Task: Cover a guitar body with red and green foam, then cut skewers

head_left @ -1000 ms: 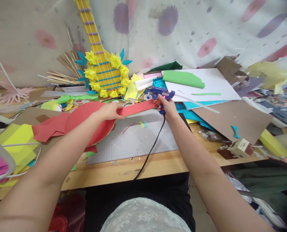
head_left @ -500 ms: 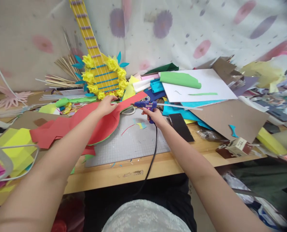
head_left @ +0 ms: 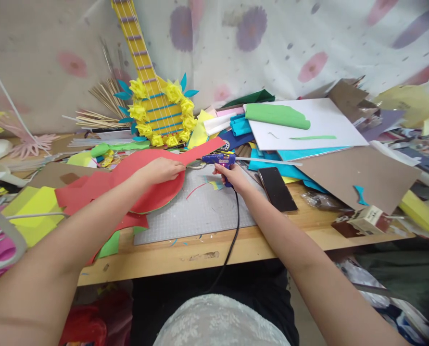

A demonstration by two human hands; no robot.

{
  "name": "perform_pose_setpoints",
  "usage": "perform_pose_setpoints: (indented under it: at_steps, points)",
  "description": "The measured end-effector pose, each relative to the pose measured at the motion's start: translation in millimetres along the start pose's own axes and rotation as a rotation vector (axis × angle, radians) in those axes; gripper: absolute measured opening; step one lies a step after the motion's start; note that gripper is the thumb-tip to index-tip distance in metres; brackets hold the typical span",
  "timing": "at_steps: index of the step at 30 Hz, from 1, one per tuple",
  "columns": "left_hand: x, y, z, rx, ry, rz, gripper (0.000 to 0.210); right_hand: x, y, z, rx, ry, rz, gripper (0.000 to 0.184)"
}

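A red paper guitar cutout lies on the left side of the table, with a thin green edge showing under its rim. My left hand is palm down on its body, fingers together and bent at the right edge near the neck; its thumb is hidden. A blue glue gun with a long white glue stick is in my right hand. Its nozzle points left, close to the cutout's neck. Beneath both hands is a grey cutting mat with paper scraps. Scissors, partly hidden, lie by the nozzle.
A yellow guitar with paper flowers leans on the back wall. To the right are a black phone, a white board, brown cardboard and a small carton. The glue gun's black cord hangs over the table edge.
My left hand has moved down from the base of the red neck onto the body's right edge, its fingers now closer together. The glue gun stays in my right hand. The view shifted slightly.
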State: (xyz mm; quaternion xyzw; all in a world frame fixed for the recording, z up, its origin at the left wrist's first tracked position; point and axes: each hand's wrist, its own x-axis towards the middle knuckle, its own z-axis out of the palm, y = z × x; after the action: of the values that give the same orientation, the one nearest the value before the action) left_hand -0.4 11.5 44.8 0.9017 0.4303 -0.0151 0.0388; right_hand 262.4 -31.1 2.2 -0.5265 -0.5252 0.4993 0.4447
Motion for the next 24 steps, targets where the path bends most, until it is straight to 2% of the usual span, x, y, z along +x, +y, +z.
perform_pose_setpoints:
  at_steps: [3,7,16,24]
  points:
    - [-3,-2,1.8,0.012,-0.036,0.046,0.036,-1,-1,-1,0.004,-0.001,0.003,0.032]
    - [-7,-3,-0.5,0.012,-0.026,0.081,0.043,-1,-1,-2,0.021,-0.005,0.011,0.030]
    - [-5,-4,10.2,0.280,0.010,0.165,0.041,-1,3,0,-0.003,-0.018,0.008,0.031]
    - [-6,-10,11.4,0.232,0.069,0.184,0.036,0,6,1,-0.022,-0.012,0.022,0.033]
